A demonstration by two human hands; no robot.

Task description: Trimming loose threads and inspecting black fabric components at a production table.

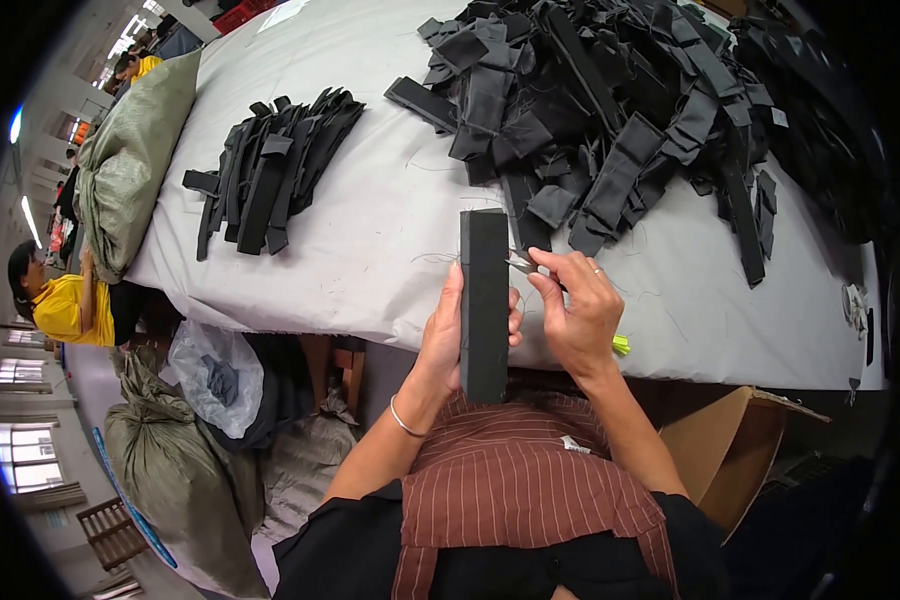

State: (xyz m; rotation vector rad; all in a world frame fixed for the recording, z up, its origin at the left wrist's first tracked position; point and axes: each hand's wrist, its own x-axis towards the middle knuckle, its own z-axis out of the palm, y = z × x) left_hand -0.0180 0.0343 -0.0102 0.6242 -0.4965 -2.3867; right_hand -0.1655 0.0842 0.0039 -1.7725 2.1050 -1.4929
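Note:
A flat black fabric strip (485, 310) stands upright in front of my chest, over the table's near edge. My left hand (442, 335) grips it, thumb along its left edge and fingertips showing at its right. At the strip's upper right edge, my right hand (580, 300) pinches small metal thread snips (520, 263); only their pale tips show clearly. Loose threads stick out from both sides of the strip near its top. Beyond it, a large heap of similar black fabric pieces (620, 130) spreads over the table's right half.
The white-covered table (370, 270) carries a smaller, neater pile of black strips (270, 175) at left. A bright yellow-green object (621, 345) lies by my right wrist. Sacks (170, 470) fill the floor at left, a cardboard box (720, 440) stands at right. A person in yellow (65, 305) is at far left.

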